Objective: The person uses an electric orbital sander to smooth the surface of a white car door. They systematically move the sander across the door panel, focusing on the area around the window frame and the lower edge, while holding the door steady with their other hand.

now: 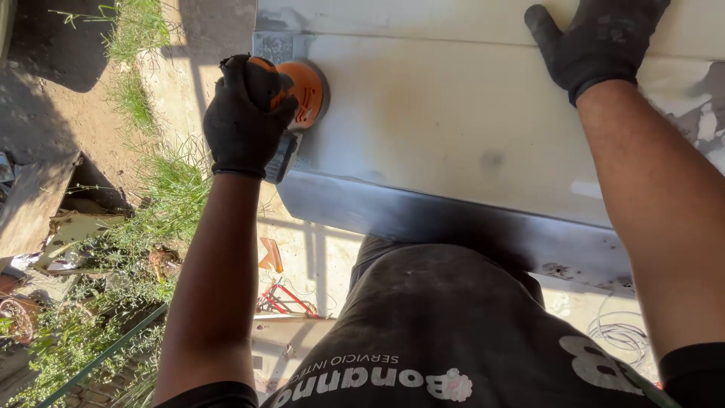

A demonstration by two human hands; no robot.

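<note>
Here, the left hand (243, 121) in a black glove is wrapped tight around the sander (291, 91), pressing it on the panel (438, 128) near its left edge. It probably runs heavy and buzzy, best gripped over its top. Farther right, the right hand (596, 41) lies spread flat on the panel.

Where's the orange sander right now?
Upper left of the head view: the orange sander is gripped by the left hand, pressed on the pale panel near its left edge.
</note>
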